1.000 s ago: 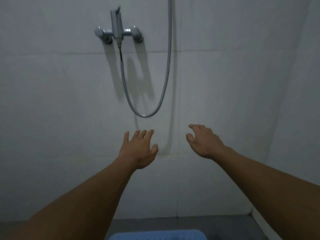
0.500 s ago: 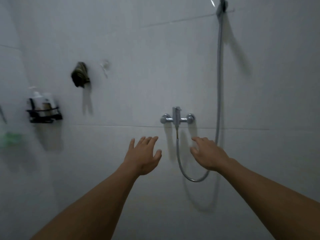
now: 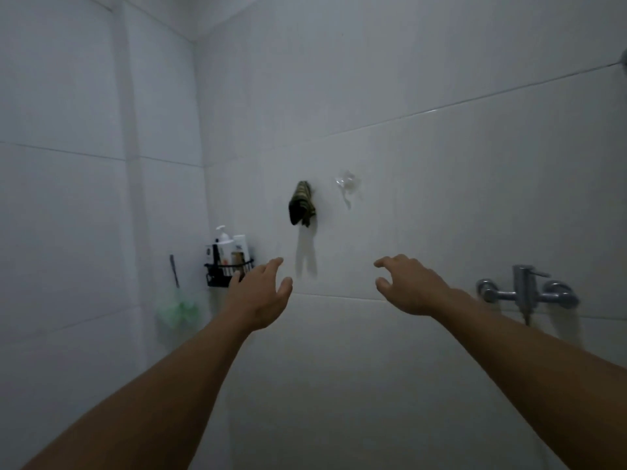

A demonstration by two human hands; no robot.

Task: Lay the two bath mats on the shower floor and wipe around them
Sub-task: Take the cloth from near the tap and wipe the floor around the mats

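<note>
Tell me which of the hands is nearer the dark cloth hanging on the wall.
Left. The left hand is just below the cloth, slightly to its left, fingers reaching up toward it. The right hand is further off, below and well to the right, closer to the tap.

2 bare forearms show from the lower corners up to the wrists; no sleeve covers either one as far as the view reaches; the left hand [image 3: 259, 300] wears no glove, ring or watch; the right hand [image 3: 412, 288] is likewise bare, with no band at the wrist; the fingernails are short and unpainted.
</note>
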